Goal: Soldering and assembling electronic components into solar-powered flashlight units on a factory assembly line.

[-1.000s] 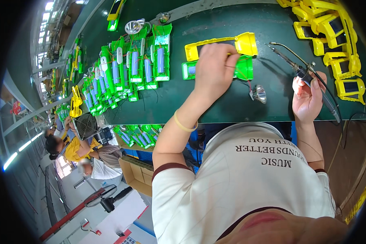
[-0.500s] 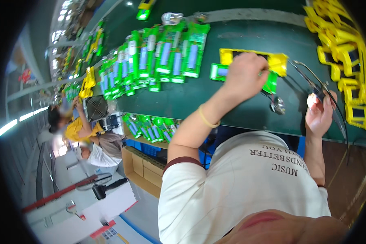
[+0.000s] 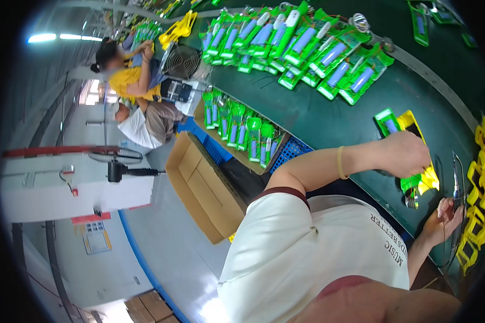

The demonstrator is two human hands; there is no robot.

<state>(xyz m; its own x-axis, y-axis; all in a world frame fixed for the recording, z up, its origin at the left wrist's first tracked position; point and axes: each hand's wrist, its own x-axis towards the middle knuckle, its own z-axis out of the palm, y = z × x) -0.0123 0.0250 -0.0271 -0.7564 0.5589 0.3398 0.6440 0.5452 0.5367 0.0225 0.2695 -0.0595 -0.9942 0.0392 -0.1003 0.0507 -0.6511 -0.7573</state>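
My left hand [image 3: 407,154], a yellow band on its wrist, is closed over a green plastic housing [image 3: 384,119] with a blue cylindrical cell in it. Whatever the fingers grip is hidden. Beside that housing and partly under the hand lies a yellow plastic frame [image 3: 429,181]. A round silver lamp head [image 3: 411,199] rests at the housing's near end. To the right, my right hand [image 3: 445,219] grips a soldering iron [image 3: 456,188] with a dark handle, its slim metal tip pointing away from me and apart from the housing.
Rows of green housings with blue cells [image 3: 302,46] cover the bench's far left. Yellow frames [image 3: 477,199] are piled along the right. Below the bench edge stand a bin of more green housings [image 3: 237,126] and a cardboard box [image 3: 205,188]. Co-workers [image 3: 132,75] sit farther left.
The view has swung left, so the bench things appear farther right and lower. My left hand stays over the green housing; my right hand still holds the soldering iron.
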